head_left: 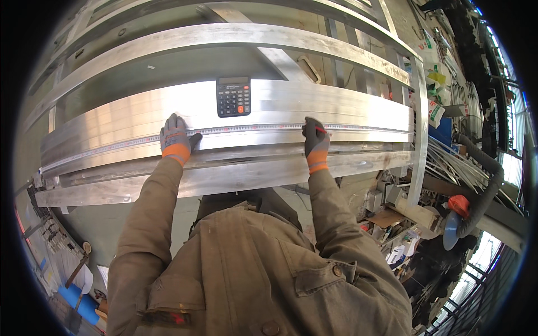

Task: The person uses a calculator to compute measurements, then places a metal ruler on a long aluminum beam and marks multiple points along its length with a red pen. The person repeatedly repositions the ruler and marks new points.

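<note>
A long measuring tape (252, 129) runs lengthwise over flat, shiny metal bars (140, 106) laid side by side. My left hand (176, 137), in a grey glove with an orange cuff, lies flat at the tape, its thumb spread to the right. My right hand (316, 144), gloved alike, is closed round a thin red pencil or marker (320, 130) at the tape's edge; its tip is too small to make out. A black calculator (233, 97) with grey and orange keys rests on the bars beyond the tape, between my hands.
Metal beams of a frame (235, 35) cross behind the bars, and another beam (224, 182) lies nearest my body. An upright rail (418, 134) stands at the right end. Farther right are thin metal rods (454, 159), a grey flexible hose (485, 162) and mixed clutter.
</note>
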The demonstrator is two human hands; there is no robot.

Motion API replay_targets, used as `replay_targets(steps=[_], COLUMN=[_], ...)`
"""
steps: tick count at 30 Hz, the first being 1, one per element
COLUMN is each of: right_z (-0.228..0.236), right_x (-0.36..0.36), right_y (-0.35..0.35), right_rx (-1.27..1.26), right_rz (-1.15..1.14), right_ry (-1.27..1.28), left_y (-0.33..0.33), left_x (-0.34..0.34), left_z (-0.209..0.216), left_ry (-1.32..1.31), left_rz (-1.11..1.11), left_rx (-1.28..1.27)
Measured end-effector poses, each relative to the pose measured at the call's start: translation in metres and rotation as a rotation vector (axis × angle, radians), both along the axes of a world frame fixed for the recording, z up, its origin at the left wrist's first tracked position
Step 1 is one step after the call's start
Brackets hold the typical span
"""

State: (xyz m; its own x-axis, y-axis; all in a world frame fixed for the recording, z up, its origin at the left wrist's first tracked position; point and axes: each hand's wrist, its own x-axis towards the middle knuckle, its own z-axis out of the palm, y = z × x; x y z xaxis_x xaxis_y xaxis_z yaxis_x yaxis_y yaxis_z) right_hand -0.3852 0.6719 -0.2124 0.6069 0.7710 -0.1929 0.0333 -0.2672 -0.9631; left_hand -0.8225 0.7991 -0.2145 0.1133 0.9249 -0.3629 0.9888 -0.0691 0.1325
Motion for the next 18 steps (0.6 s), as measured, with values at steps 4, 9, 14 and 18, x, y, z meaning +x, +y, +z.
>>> replay_targets(steps=[4,9,14,18], right_z=[-0.013,-0.021,-0.012,-0.008], right_x=[-0.014,-0.016,-0.007,-0.005], right_y=[-0.045,-0.049,-0.037,-0.028], right_rx=[-0.007,-0.124,-0.042,0.009], right_rz=[-0.060,0.071,0.171,0.258], right_ry=[0.004,-0.197,-0.432,-0.395], left_y=[0.000,0.005,0.010,0.010], left_x=[-0.001,-0.003,0.006,0.007], left_z=[-0.005,0.000,0.003,0.000], left_ry=[-0.074,-0.157,-0.080,-0.092], left_rz=[0.053,0.137,0.111,0.112], left_rx=[0.044,-0.029,0.001,0.046])
